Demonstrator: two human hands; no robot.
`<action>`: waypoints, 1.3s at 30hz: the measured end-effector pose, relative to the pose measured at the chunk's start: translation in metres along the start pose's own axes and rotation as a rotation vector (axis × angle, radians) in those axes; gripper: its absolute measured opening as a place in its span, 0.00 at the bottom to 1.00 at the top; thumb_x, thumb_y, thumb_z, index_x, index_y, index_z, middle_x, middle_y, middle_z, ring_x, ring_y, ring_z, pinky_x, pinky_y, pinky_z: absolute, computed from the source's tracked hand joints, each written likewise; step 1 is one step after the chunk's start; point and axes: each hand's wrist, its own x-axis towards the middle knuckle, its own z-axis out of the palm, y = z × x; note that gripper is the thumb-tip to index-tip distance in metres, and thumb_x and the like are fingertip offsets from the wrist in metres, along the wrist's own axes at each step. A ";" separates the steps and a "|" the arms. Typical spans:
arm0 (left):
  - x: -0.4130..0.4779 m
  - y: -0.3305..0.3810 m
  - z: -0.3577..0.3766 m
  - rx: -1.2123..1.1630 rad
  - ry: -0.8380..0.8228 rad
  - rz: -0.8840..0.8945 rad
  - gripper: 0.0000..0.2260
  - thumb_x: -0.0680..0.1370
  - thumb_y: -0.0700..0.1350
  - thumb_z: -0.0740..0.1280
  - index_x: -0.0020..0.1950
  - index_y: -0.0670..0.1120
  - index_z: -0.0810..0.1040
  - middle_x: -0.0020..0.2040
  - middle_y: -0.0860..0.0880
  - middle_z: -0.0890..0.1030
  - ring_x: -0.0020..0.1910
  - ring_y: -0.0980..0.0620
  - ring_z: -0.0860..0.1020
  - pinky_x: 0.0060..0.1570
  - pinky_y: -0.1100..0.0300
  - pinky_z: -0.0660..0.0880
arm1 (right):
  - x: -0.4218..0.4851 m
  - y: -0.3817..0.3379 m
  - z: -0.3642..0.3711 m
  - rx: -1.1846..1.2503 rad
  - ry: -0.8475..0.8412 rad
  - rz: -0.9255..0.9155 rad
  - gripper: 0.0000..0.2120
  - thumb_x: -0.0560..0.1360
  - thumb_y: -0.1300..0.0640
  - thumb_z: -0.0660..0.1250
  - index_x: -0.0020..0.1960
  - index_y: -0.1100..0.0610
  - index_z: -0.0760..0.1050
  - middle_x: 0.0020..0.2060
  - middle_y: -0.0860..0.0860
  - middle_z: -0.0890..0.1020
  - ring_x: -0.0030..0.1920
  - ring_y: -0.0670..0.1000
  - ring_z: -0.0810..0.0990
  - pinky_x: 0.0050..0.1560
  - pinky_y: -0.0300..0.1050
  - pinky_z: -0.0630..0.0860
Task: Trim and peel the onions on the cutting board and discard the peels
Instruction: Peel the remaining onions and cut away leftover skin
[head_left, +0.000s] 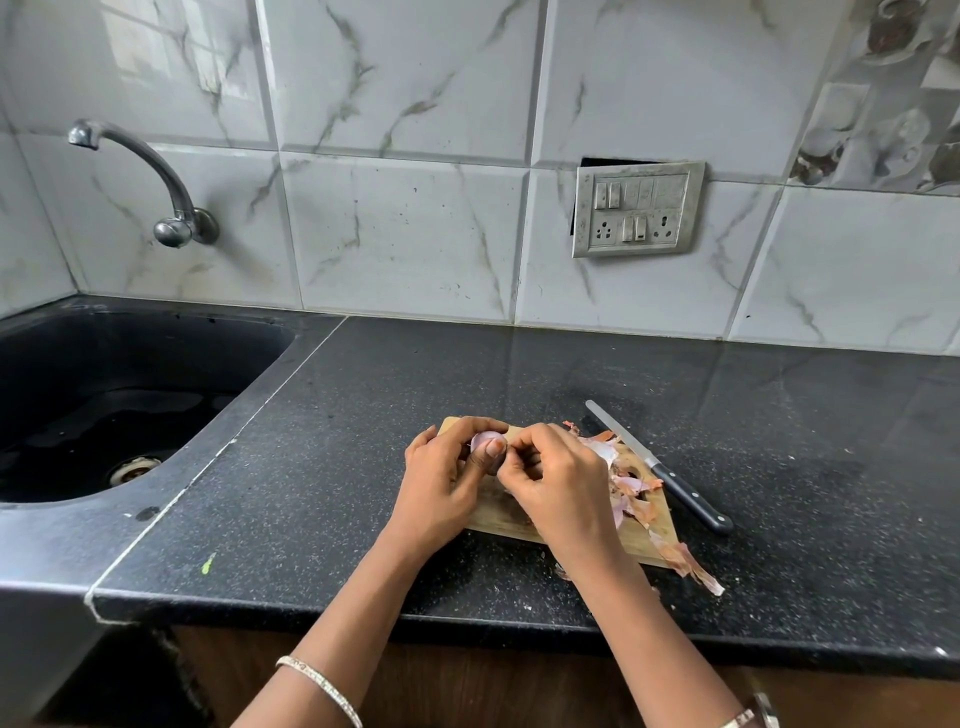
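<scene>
A small purplish onion (485, 442) is held up just over the far left corner of the wooden cutting board (496, 514). It's gripped by the left hand (444, 483), with the fingers curled round the back and the thumb laid across the front, so only a bit of it can be seen. The right hand (558, 486) is curled up tight too, and its thumb and fingertips are pinched in at the onion's right edge. Whether it's loose skin or the bulb itself that's pinched can't really be made out, tbh.

A messy heap of peels (631, 486) is piled on the right side of the board, and one stray peel (691, 567) is lying off the board's near right corner on the black speckled countertop (363, 415). A black-handled knife (670, 480) is laid just beside the board's right edge, blade pointed away toward the wall.

Off to the left a dark sink (104, 364) is set into the counter, with a metal tap (156, 176) mounted on the marble tiles above it. A bangle (322, 686) is worn on the left wrist
</scene>
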 end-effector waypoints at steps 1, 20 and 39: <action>0.000 0.000 0.000 -0.006 0.002 0.000 0.10 0.82 0.55 0.61 0.59 0.56 0.79 0.51 0.58 0.84 0.53 0.57 0.81 0.64 0.37 0.69 | 0.000 0.000 0.000 0.011 -0.003 0.010 0.05 0.72 0.56 0.68 0.41 0.58 0.79 0.34 0.48 0.80 0.31 0.47 0.76 0.31 0.38 0.71; -0.001 -0.008 0.001 -0.235 -0.050 -0.075 0.13 0.76 0.60 0.70 0.55 0.56 0.74 0.53 0.57 0.83 0.51 0.47 0.84 0.69 0.34 0.66 | 0.003 0.004 -0.003 0.265 -0.096 0.367 0.02 0.72 0.60 0.74 0.42 0.57 0.81 0.35 0.46 0.84 0.36 0.43 0.83 0.37 0.40 0.80; -0.003 -0.011 -0.008 -0.283 -0.110 -0.090 0.15 0.79 0.47 0.69 0.64 0.50 0.75 0.62 0.50 0.76 0.62 0.45 0.77 0.64 0.47 0.75 | 0.006 0.006 -0.012 0.651 -0.232 0.505 0.08 0.72 0.60 0.78 0.50 0.56 0.84 0.43 0.47 0.87 0.46 0.46 0.86 0.49 0.42 0.82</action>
